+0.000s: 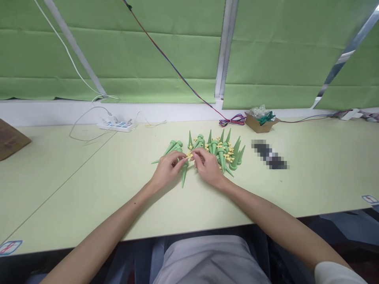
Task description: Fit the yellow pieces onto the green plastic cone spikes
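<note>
A: What are the two hands doing at this moment?

B: Both hands are meeting in the middle of the pale green tabletop (89,189). The left hand (168,167) is closing its fingers around a green cone (184,175), which is pointing its sharp tip toward the person. The right hand (208,165) is pinching a small yellow piece (190,155) at the wide end of that same cone. So both hands are gripping, not lying open

A: Where are the other cones lying?

B: A pile of green cones (223,152) with small yellow parts between them is lying just behind the right hand, and some of them are pointing up. A few more cones (174,146) are lying on their sides just behind the left hand

A: And what else is sitting on the tabletop?

B: A white power strip (117,125) with its cables is lying far to the left, near the wall. A small cardboard box (260,123) with clear bags and green things inside is standing behind the pile, to the right, and a bundle of coloured wire (232,119) is lying just beside it. A dark blurred object (269,154) is lying to the right of the pile; I cannot tell what it is. A piece of brown cardboard (10,139) is showing at the left edge. Green blinds (148,79) are hanging behind everything
</note>
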The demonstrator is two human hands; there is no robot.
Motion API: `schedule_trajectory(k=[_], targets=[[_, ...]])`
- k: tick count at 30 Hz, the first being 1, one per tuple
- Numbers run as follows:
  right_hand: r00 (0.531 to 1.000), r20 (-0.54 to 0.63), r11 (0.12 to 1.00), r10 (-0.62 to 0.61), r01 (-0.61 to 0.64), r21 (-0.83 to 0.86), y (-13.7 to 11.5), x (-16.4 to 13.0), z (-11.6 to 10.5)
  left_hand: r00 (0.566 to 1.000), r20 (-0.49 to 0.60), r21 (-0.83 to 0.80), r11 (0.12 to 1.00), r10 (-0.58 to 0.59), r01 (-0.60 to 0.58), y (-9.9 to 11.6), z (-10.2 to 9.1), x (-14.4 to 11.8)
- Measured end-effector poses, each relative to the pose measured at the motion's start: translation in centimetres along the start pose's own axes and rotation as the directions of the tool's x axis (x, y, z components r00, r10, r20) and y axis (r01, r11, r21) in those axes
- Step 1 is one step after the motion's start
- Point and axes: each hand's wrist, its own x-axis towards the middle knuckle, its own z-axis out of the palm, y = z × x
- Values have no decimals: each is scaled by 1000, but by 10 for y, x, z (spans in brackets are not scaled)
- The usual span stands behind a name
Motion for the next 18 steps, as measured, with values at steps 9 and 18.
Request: schedule_trajectory(k=[9, 18], targets=[[1000, 4, 1000, 15, -15, -5, 1, 1, 1, 999, -30, -24, 999, 37, -37, -2, 0, 1], [999, 51, 998, 0, 4, -70, 2, 2, -1, 996, 4, -38, 996, 85, -85, -5, 0, 1]])
